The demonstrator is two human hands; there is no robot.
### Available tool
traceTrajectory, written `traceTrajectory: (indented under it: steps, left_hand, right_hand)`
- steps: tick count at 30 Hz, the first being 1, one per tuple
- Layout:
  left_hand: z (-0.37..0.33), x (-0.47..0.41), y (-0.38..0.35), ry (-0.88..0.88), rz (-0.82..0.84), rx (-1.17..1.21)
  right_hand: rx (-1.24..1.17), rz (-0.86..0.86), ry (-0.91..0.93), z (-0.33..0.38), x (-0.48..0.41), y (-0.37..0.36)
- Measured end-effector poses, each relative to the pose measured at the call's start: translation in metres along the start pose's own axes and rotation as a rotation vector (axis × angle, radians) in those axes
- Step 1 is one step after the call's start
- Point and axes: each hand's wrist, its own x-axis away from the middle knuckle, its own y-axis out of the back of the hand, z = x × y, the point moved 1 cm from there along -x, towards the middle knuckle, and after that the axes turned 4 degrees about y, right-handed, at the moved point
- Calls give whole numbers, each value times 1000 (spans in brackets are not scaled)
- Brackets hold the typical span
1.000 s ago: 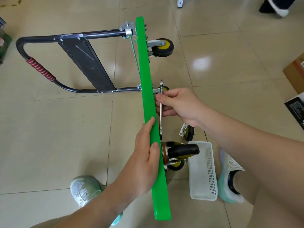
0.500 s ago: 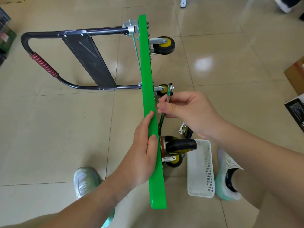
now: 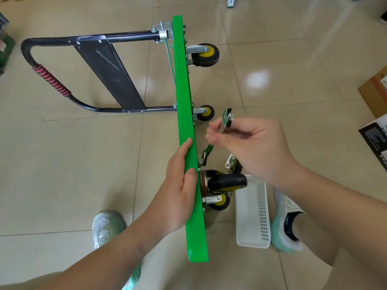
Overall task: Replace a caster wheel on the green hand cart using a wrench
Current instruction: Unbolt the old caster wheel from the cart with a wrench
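Observation:
The green hand cart (image 3: 184,101) stands on its side on the tiled floor, with its black handle (image 3: 50,80) folded out to the left. My left hand (image 3: 180,185) grips the upper edge of the green deck. My right hand (image 3: 251,147) pinches a wrench (image 3: 217,135) that slants down-left; its lower end sits at the mounting of the near large black caster (image 3: 227,182). Two yellow-hubbed casters (image 3: 206,54) (image 3: 206,113) stick out farther along the underside, and another (image 3: 219,203) shows below the black one.
A white perforated basket (image 3: 252,214) lies on the floor right of the cart. A loose caster (image 3: 233,165) lies beside it, partly hidden by my right hand. My shoes (image 3: 107,229) (image 3: 289,222) flank the cart. Cardboard boxes (image 3: 374,91) sit at the right edge.
My right hand has swung the wrench's upper end rightward and away from the deck, from nearly parallel to the deck to a clear slant. My left hand keeps its grip on the deck.

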Motion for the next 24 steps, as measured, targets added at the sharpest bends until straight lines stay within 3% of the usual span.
traceTrajectory:
  steps: [16,24]
  left_hand:
    - [-1,1,3,-9,32,13]
    - [0,1,3,-10,35,7]
  right_hand:
    - [-27,122,-405,-48,-69,-9]
    - [-67,142,-336,-40,-57,-7]
